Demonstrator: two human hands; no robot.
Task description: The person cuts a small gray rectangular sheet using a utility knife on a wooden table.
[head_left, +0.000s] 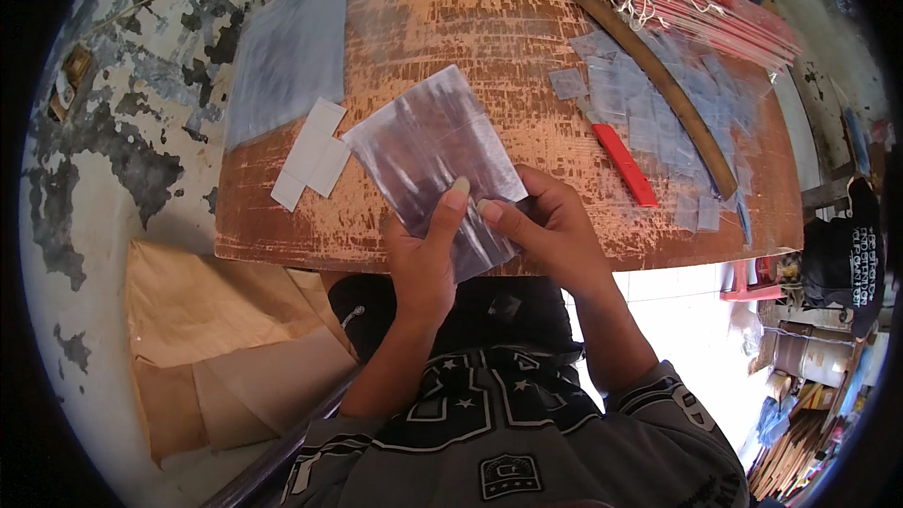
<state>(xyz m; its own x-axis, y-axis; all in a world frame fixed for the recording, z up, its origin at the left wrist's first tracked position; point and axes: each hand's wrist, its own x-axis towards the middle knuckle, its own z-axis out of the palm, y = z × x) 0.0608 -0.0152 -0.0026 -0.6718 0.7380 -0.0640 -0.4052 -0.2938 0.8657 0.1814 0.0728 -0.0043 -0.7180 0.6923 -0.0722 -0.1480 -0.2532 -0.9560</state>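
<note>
Between my two hands, over the near part of the worn table, is a clear, shiny plastic sheet, tilted and catching the light; it may be several layers thick, I cannot tell. My left hand grips its lower left side with the thumb on top. My right hand pinches its lower right side, thumb also on top and close to the left thumb. The other fingers are mostly hidden under the sheet. To the right lies a red cutter knife. Left of the sheet rest white card pieces.
A large clear plastic stack lies at the table's left. Many small clear plastic pieces spread right, under a long wooden strip. Red sticks with white strings lie far right. Brown paper hangs below the worn table.
</note>
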